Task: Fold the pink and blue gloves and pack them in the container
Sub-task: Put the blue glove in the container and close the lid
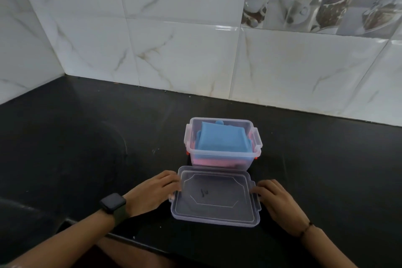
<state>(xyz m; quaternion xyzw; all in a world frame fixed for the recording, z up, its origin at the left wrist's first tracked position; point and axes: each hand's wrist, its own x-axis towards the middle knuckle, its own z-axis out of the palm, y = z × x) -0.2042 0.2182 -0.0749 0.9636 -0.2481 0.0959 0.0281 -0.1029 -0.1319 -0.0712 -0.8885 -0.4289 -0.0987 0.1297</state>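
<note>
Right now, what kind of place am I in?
Probably a home kitchen: a black countertop meets glossy marble-look wall tiles, and the decorative tiles at upper right picture cups and desserts. A clear container of folded gloves sits on the counter.

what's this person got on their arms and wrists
Both forearms are bare, with no sleeves showing. The left hand has a smartwatch at its wrist, with a dark rectangular face on a dark olive-green strap. The right hand has a thin dark bracelet at its wrist. No gloves or rings are visible.
</note>
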